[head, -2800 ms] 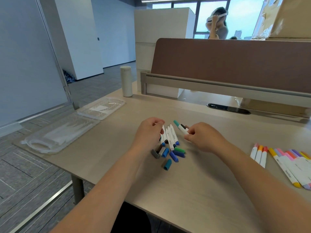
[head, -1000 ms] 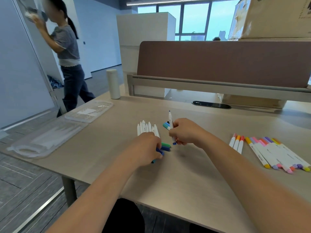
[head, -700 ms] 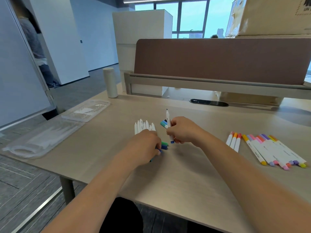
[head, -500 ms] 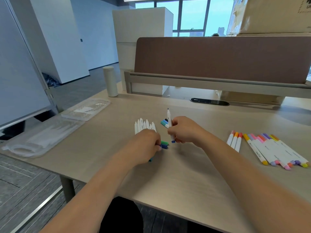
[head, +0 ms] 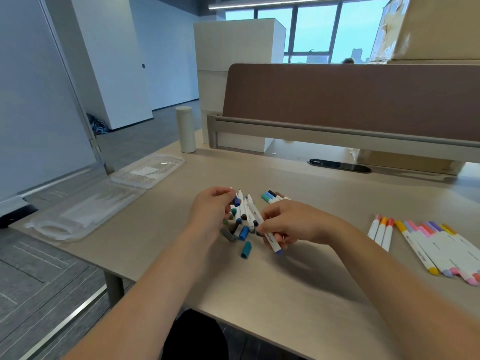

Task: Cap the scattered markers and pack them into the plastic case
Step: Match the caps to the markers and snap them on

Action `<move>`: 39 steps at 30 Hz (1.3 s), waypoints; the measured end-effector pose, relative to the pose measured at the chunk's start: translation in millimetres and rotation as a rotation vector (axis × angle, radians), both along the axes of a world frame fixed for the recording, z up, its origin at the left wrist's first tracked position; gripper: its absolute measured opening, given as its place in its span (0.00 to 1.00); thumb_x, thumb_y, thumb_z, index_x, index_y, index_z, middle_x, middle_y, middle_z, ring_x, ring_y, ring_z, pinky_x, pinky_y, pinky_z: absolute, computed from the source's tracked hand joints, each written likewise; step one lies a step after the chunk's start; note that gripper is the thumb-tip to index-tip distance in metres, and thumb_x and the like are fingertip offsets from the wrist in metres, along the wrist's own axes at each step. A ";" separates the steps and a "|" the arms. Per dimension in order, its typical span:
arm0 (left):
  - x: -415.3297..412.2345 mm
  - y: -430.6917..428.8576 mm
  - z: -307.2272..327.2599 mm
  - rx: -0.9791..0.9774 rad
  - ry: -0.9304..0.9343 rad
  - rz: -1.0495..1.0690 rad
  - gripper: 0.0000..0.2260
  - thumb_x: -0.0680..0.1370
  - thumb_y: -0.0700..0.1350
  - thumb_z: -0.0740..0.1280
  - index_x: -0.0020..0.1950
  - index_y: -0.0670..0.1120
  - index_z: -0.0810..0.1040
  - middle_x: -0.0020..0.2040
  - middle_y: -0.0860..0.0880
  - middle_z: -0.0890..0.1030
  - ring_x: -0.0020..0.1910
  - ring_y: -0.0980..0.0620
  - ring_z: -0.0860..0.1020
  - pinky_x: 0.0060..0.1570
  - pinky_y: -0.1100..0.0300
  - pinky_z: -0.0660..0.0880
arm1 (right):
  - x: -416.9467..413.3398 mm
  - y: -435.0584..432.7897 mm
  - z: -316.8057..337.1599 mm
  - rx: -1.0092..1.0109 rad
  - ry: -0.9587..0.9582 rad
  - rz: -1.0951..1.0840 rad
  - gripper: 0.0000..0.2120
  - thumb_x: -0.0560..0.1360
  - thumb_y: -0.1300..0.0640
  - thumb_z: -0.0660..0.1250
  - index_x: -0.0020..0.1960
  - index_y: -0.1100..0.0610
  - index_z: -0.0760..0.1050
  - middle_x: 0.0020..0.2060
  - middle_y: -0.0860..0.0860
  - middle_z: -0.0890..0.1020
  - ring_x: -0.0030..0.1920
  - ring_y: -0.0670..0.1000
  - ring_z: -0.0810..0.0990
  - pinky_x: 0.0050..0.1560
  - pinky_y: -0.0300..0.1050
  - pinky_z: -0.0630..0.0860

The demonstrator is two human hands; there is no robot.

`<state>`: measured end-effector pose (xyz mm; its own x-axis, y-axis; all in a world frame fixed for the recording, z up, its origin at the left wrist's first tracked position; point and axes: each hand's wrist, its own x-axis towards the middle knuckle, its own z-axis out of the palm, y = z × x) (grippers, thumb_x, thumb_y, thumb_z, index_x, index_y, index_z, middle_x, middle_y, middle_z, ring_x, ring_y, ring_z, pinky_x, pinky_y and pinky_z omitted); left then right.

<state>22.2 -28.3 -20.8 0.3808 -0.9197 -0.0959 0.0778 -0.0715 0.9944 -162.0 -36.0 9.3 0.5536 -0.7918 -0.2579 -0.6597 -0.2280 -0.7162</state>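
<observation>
**Both hands busy over the blue-green marker pile**

Left hand: fingers curled, thumb and forefinger pinching a dark blue cap just above the pile.

Right hand: fingers clenched round a white marker, held slanted. Its blue end pokes out below the hand, toward the person; the other end points up and left toward the dark blue cap. Cannot tell whether cap and marker touch.

Between the hands, on the bench: a bunch of uncapped markers, white barrels lying side by side, tips away from the person. Loose caps just beside and under them: a grey cap, a blue cap, a teal cap nearest the person, apart from the rest.

Beyond the right hand: a small group of capped markers, teal, blue, black and brown ends showing.

Far right of the bench: three capped markers in orange-red shades, then a row of yellow, pink and purple markers, all capped, side by side.

Left edge of the bench: the clear plastic case, lying open, well apart from the markers. No markers can be made out in it. Behind it stands a white cylindrical bottle, upright.
</observation>
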 end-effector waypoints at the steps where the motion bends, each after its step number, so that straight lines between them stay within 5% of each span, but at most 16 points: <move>1: 0.0 -0.9 -0.8 0.000 0.010 0.013 0.03 0.79 0.37 0.67 0.49 0.42 0.81 0.37 0.46 0.83 0.30 0.53 0.69 0.29 0.61 0.67 | 0.1 0.2 -0.5 0.018 0.004 0.027 0.10 0.77 0.54 0.66 0.46 0.61 0.78 0.35 0.57 0.79 0.32 0.49 0.75 0.31 0.35 0.71; 12: -4.1 -4.1 -3.5 -0.014 -0.038 0.029 0.03 0.77 0.39 0.68 0.48 0.42 0.81 0.46 0.38 0.84 0.31 0.51 0.71 0.34 0.57 0.72 | 4.0 -3.2 -1.3 0.040 0.046 0.047 0.15 0.76 0.53 0.67 0.49 0.66 0.77 0.33 0.54 0.76 0.34 0.50 0.74 0.34 0.37 0.73; 20: -11.4 4.8 0.2 -0.087 -0.290 -0.004 0.04 0.78 0.44 0.68 0.48 0.44 0.78 0.41 0.47 0.84 0.33 0.53 0.76 0.34 0.60 0.72 | 8.1 -8.7 -2.1 -0.203 0.063 -0.018 0.13 0.80 0.48 0.64 0.45 0.54 0.83 0.38 0.49 0.82 0.38 0.46 0.76 0.40 0.41 0.74; 26: -14.5 4.5 7.1 -0.136 -0.334 0.043 0.02 0.79 0.42 0.67 0.49 0.44 0.78 0.40 0.47 0.83 0.32 0.54 0.78 0.34 0.60 0.74 | 16.2 -13.2 -4.2 -0.337 0.086 -0.042 0.16 0.81 0.50 0.62 0.46 0.59 0.83 0.36 0.52 0.83 0.34 0.49 0.77 0.39 0.42 0.73; 32: -7.4 1.8 11.4 -0.065 -0.324 -0.104 0.10 0.80 0.43 0.63 0.61 0.49 0.78 0.49 0.48 0.82 0.39 0.53 0.78 0.41 0.57 0.77 | 12.5 -31.9 -14.5 -0.379 0.219 -0.151 0.15 0.80 0.48 0.64 0.48 0.58 0.82 0.42 0.56 0.83 0.42 0.54 0.80 0.44 0.46 0.77; 39: -0.9 0.9 3.8 -0.038 -0.340 -0.080 0.05 0.80 0.46 0.64 0.51 0.50 0.79 0.46 0.51 0.82 0.37 0.54 0.77 0.35 0.62 0.75 | 11.3 -57.7 -36.8 -0.584 0.535 -0.322 0.06 0.76 0.51 0.66 0.46 0.54 0.77 0.37 0.50 0.78 0.37 0.50 0.77 0.34 0.43 0.70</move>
